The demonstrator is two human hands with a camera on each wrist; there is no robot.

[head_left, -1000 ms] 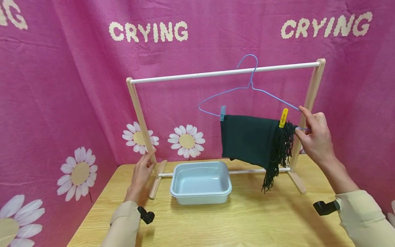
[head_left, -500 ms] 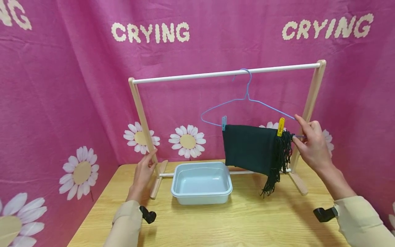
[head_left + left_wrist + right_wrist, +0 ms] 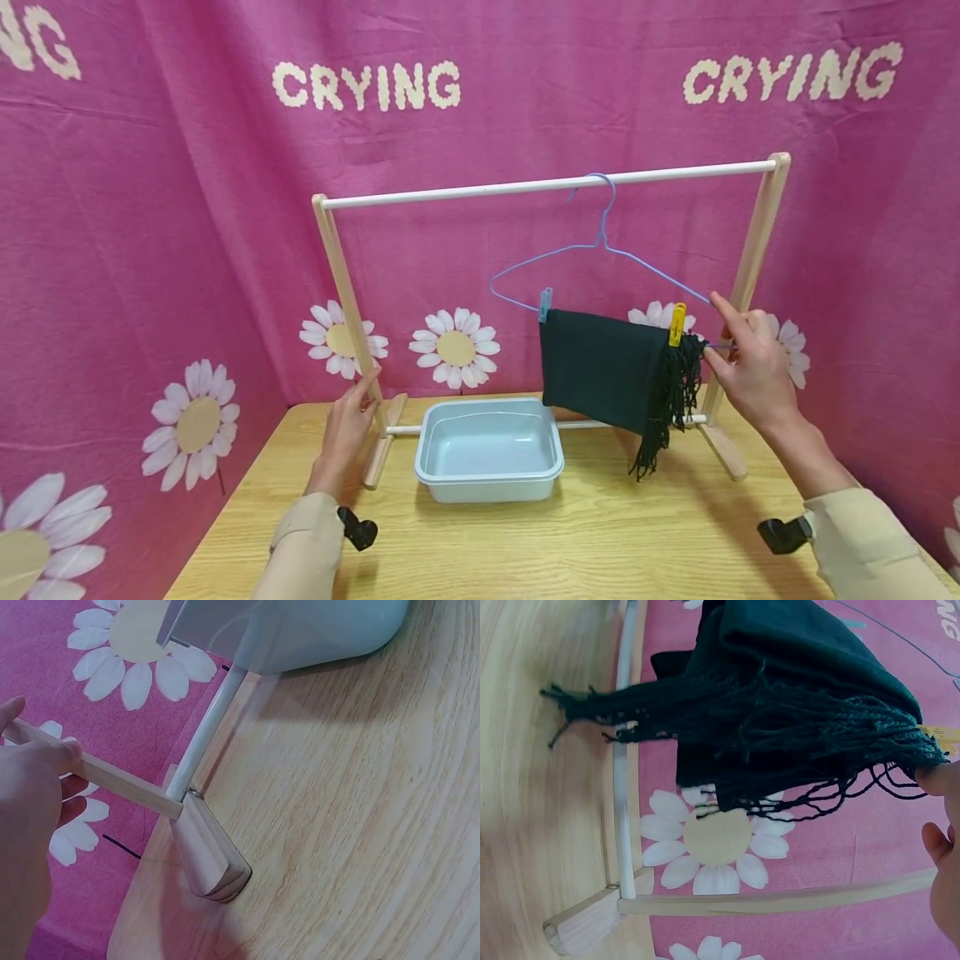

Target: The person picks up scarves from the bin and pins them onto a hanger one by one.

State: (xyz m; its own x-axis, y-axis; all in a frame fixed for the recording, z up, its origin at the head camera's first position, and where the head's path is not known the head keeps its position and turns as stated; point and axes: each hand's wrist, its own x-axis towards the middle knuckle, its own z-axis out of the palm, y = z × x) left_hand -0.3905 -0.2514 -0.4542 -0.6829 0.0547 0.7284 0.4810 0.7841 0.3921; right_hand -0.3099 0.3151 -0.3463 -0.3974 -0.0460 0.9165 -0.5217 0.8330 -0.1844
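Note:
A blue wire hanger point(image 3: 547, 255) has its hook over the white top rail of a wooden clothes rack point(image 3: 480, 191). From its lower bar hangs a folded dark green fringed scarf point(image 3: 600, 362), pegged by a blue clothespin point(image 3: 545, 305) at the left and a yellow clothespin point(image 3: 677, 325) near the fringe. My right hand point(image 3: 757, 367) holds the hanger's right end between thumb and fingers, beside the fringe; the hanger tilts down towards it. With thumb and fingers, my left hand point(image 3: 348, 421) grips the rack's left post point(image 3: 124, 782) low down.
A pale blue plastic basin point(image 3: 489, 492) stands on the wooden table point(image 3: 510, 550), near the rack's left foot point(image 3: 210, 851) and in front of the lower bar. A pink curtain point(image 3: 480, 125) with daisies and lettering hangs close behind and at both sides.
My right hand has moved down and slightly left with the hanger and scarf. The hook, earlier raised above the rail, has come down onto it. My left hand stays on the post.

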